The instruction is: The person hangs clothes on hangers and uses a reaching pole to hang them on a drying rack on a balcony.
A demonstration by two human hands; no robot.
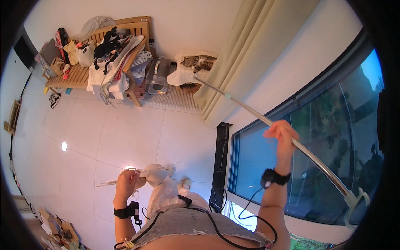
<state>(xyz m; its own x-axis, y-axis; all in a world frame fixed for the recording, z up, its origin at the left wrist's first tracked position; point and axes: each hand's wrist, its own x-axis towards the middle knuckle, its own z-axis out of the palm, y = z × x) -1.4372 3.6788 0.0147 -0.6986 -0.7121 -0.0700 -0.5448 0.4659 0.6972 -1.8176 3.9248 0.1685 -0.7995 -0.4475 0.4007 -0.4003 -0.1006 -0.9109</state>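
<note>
My left hand point(127, 181) grips a thin white clothes hanger point(109, 182) near its middle. From the hanger hangs a beige garment with rounded cups point(154, 173), seemingly a bra, partly behind the hand. At the right, my right hand point(282, 131) is closed around a telescopic metal pole point(318, 162), which slants across the view. The pole's thin end points toward the curtain point(247, 59), and a pale forked hook point(354, 198) sits on its thick end.
Clothes and bags lie on a wooden bench point(70, 76). Beside it stands a clear pet carrier point(157, 76). A cat point(201, 62) lies on a white plush bed point(181, 76) by the curtain. A large window point(325, 134) runs along the right; open cardboard boxes point(68, 229) are at lower left.
</note>
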